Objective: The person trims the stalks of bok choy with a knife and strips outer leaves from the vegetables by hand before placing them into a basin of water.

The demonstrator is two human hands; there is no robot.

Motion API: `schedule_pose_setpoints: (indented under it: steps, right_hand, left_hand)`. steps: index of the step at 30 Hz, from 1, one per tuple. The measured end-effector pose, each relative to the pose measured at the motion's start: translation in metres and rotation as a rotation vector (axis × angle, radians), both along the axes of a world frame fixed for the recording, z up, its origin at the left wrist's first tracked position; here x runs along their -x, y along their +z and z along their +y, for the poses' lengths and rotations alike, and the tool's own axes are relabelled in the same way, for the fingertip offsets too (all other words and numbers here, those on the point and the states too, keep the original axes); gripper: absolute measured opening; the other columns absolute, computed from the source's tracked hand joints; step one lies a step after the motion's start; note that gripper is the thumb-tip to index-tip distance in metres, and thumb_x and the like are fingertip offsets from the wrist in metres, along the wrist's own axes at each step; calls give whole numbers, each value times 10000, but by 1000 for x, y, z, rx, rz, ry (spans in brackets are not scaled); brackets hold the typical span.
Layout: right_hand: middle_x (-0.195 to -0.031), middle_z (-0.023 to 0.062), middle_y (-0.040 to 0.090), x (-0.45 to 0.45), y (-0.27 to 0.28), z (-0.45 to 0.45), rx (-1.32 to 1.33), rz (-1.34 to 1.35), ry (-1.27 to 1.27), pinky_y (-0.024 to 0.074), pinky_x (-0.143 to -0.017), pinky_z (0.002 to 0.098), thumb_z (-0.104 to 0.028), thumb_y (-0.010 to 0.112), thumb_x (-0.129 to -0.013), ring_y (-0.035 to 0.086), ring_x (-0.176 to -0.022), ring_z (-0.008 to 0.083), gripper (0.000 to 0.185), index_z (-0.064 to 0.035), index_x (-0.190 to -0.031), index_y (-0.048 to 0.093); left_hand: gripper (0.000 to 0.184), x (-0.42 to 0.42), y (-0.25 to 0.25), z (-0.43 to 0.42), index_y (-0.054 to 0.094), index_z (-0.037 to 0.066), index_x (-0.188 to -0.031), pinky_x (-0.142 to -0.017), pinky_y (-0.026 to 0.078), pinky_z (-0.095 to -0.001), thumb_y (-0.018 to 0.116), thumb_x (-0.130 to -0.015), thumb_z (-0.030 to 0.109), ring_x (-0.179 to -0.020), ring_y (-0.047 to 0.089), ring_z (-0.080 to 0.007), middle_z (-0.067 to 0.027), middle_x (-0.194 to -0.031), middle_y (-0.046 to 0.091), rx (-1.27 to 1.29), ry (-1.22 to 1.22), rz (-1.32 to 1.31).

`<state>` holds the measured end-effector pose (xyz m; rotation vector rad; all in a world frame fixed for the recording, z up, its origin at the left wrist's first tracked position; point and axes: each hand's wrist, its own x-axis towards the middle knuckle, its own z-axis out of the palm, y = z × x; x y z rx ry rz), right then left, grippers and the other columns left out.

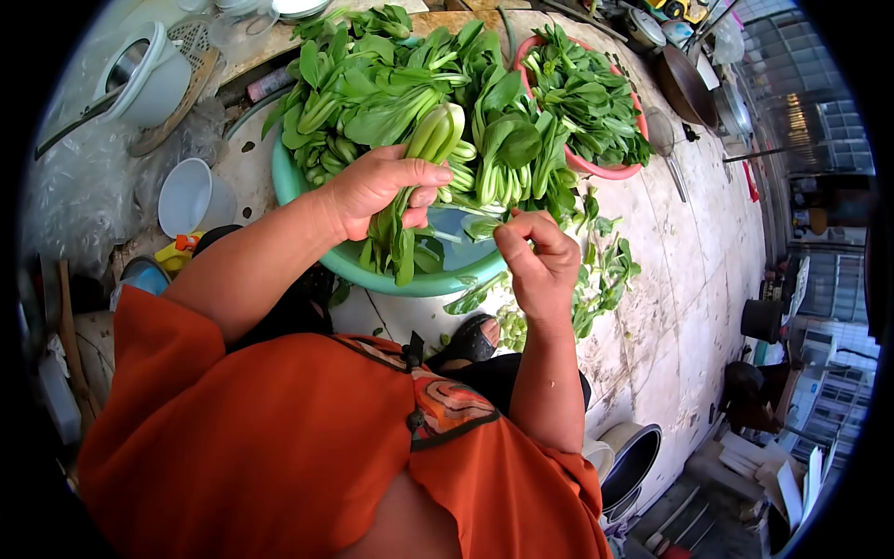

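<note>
My left hand (382,194) is closed around a head of bok choy (436,137), its pale base pointing up and its leaves hanging below my fingers. To its right, my right hand (542,256) pinches a small bok choy leaf (480,228) between thumb and forefinger. Both hands are over the near part of a green basin (377,273). A large heap of bok choy (372,102) fills the far part of this basin and rises above its rim. Water shows in the basin below my hands.
A red basin (612,171) of leafy greens (582,98) stands at the back right. Loose leaves (605,279) lie on the floor right of the green basin. At left are a white cup (196,197) and a pale bucket (158,88). A dark-lined bucket (631,461) stands at lower right.
</note>
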<state>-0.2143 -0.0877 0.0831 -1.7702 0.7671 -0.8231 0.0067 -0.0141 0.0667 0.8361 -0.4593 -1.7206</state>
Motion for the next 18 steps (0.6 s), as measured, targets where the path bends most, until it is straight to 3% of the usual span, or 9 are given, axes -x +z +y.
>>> schedule_pose_setpoints:
  steps: [3, 7, 9, 12, 13, 15, 16, 17, 18]
  right_hand:
    - [-720, 50, 571, -5, 2, 1, -324, -550, 106, 390, -1009, 467, -100, 592, -824, 545, -796, 176, 143, -14, -709, 593]
    - [-796, 47, 516, -8, 1, 0, -990, -998, 415, 460, -806, 387, -458, 536, -891, 497, -739, 174, 619, 44, -1253, 506]
    - [-863, 43, 520, -11, -2, 0, -1025, -853, 348, 457, -752, 356, -518, 528, -885, 489, -731, 163, 708, 37, -1319, 449]
    - [-972, 36, 517, -15, -2, 2, -1036, -630, 223, 449, -672, 305, -606, 515, -872, 481, -724, 147, 824, 27, -1385, 394]
    - [-1013, 33, 510, -16, -2, 3, -1020, -549, 163, 444, -645, 283, -633, 510, -863, 481, -726, 142, 848, 24, -1386, 394]
    - [-1093, 26, 489, -14, -1, 2, -1015, -542, 139, 435, -620, 270, -579, 546, -875, 477, -713, 122, 790, 23, -1370, 421]
    - [-1039, 18, 510, -12, -2, 1, -970, -475, 111, 431, -611, 263, -539, 571, -878, 476, -701, 110, 750, 22, -1358, 437]
    - [-984, 10, 531, -11, -3, 0, -925, -407, 85, 427, -602, 257, -500, 595, -881, 474, -690, 98, 712, 20, -1346, 454]
    - [-847, -15, 557, -9, -4, 0, -965, -433, 78, 414, -563, 239, -340, 675, -872, 478, -643, 74, 558, 11, -1280, 531]
  left_hand:
    - [213, 12, -5, -1, 526, 89, -989, -549, 435, -288, 641, -886, 235, -511, 477, -121, -5, -674, 484, 29, 29, -43]
    - [222, 30, -7, -2, 519, 72, -993, -533, 439, -266, 632, -910, 244, -583, 505, -117, -13, -764, 513, 265, 99, -317]
    - [281, 33, -2, 2, 517, 48, -1064, -538, 454, -243, 659, -895, 221, -638, 521, -98, -12, -845, 538, 308, 129, -383]
    - [510, 34, -17, 2, 519, -1, -1206, -870, 486, -308, 708, -857, 319, -977, 617, -173, -79, -1021, 648, 443, 207, -722]
    - [510, 29, -24, 2, 519, -1, -1206, -870, 486, -308, 708, -857, 319, -977, 617, -173, -79, -1021, 648, 439, 208, -720]
    - [518, 23, -12, 3, 534, 28, -1179, -865, 489, -338, 706, -843, 383, -921, 645, -218, -116, -968, 657, 425, -18, -933]
    - [539, 19, 0, 4, 547, 53, -1152, -851, 479, -375, 680, -833, 466, -869, 656, -278, -146, -929, 662, 374, -127, -1185]
    - [539, 19, 0, 3, 547, 53, -1152, -851, 479, -375, 680, -833, 466, -869, 656, -278, -146, -929, 662, 372, -128, -1182]
    - [530, 19, -1, 2, 555, 55, -1129, -828, 473, -375, 696, -813, 456, -827, 649, -296, -133, -902, 665, 367, -216, -1435]
